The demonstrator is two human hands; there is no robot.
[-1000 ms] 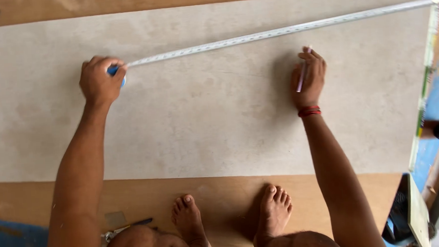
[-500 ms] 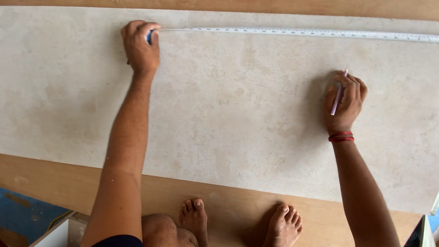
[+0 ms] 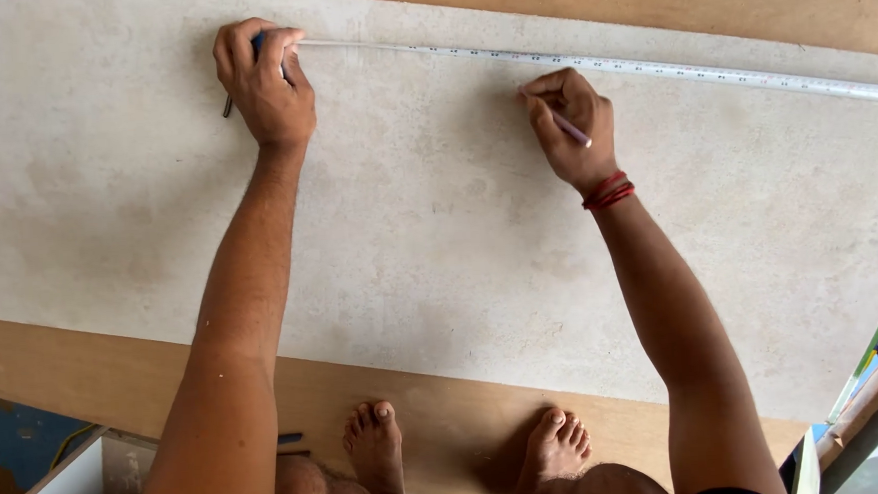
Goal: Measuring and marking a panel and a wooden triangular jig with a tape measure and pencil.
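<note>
Tape measure runs stretched across the far part of a pale grey sheet, from upper left off to the right edge. Head view: left hand is clamped over the tape's blue case at the left end, pressing it onto the sheet. Right hand is closed on a pencil, tip down at the sheet just beside the tape's near edge; red threads circle that wrist. Hands sit well apart along the tape. Sheet lies on a brown board. Two bare feet rest on the board's near strip. White box corner at lower left.
</note>
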